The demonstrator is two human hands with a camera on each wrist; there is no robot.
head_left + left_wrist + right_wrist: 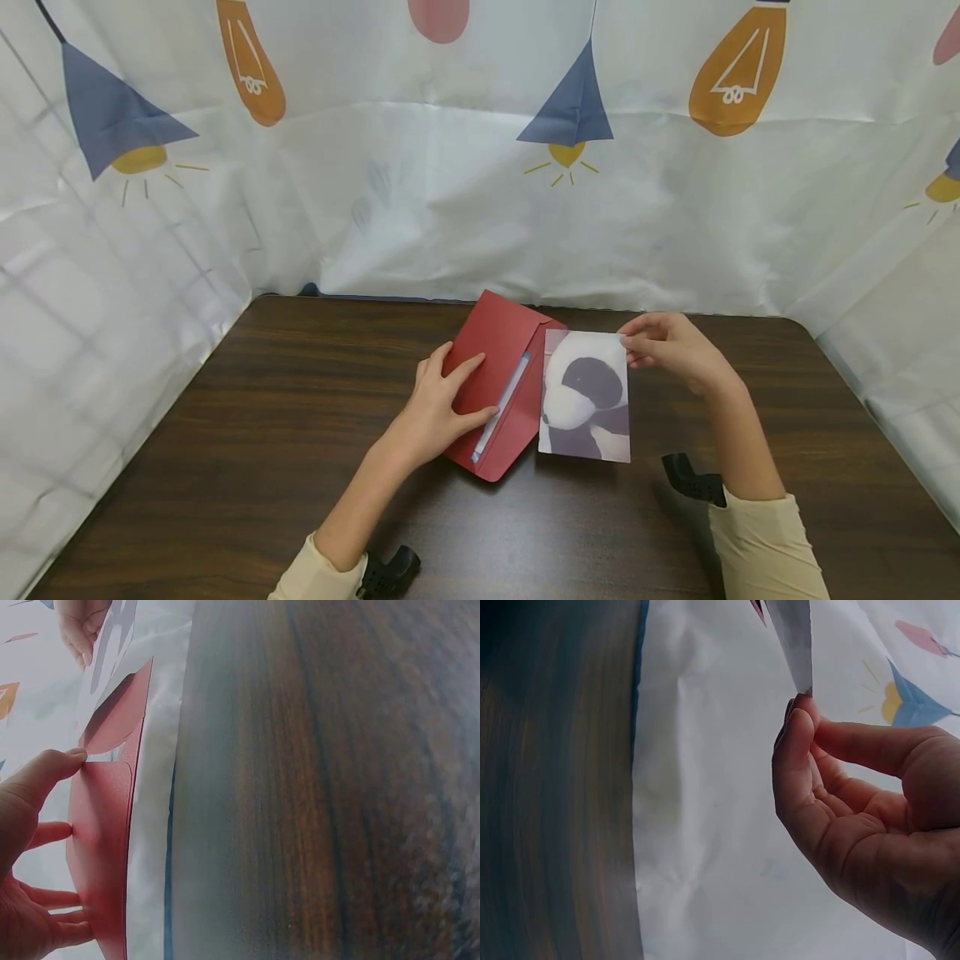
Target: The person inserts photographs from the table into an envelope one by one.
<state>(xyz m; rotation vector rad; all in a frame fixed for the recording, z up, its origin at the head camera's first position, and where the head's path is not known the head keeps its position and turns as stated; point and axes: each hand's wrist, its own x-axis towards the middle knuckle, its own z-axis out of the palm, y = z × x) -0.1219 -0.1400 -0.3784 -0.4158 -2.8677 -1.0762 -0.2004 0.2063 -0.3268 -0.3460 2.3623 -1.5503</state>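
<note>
My left hand [438,404] holds a red envelope [501,337] at its left side, fingers spread and thumb at the pocket's edge. In the left wrist view the envelope [105,840] appears tilted and raised off the table. A pale strip [501,408] shows in its slit; whether that is paper inside, I cannot tell. My right hand [675,350] pinches the upper right corner of a card [585,396] printed with a black-and-white panda-like plush, between thumb and fingers. The card overlaps the envelope's right side. In the right wrist view only a narrow part of the card [795,645] shows.
A dark wooden table [262,467] lies beneath both hands. Behind it hangs a white curtain [450,217] with printed lamps and bulbs. Black wrist mounts [693,481] stick out from the sleeves near the table's front.
</note>
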